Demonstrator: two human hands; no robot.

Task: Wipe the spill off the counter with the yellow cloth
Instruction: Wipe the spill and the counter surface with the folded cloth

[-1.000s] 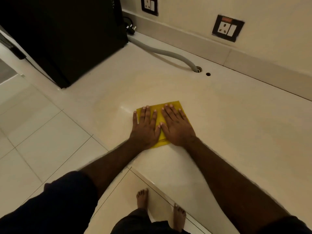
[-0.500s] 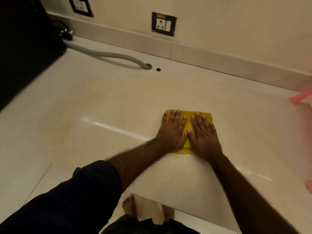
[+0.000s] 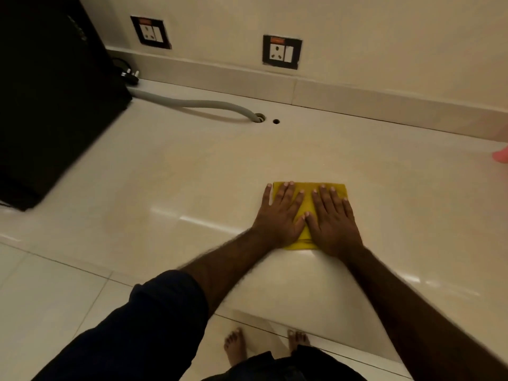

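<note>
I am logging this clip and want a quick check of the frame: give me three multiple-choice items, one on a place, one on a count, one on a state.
1. Where does the grey corrugated hose end?
A. In a round hole in the cream stone counter
B. In a wall socket
C. Under the cloth

2. How many black-framed wall sockets show?
A. One
B. Two
C. Four

3. How do the hands meet the folded yellow cloth?
A. One pinches a corner and lifts it
B. Both lie flat on top, fingers spread
C. Neither touches it

Key:
1 A: the hose curves down into the hole in the counter, beside a smaller hole.
2 B: one socket near the black appliance, another socket to its right.
3 B: the left hand and the right hand press palm-down, side by side.
</note>
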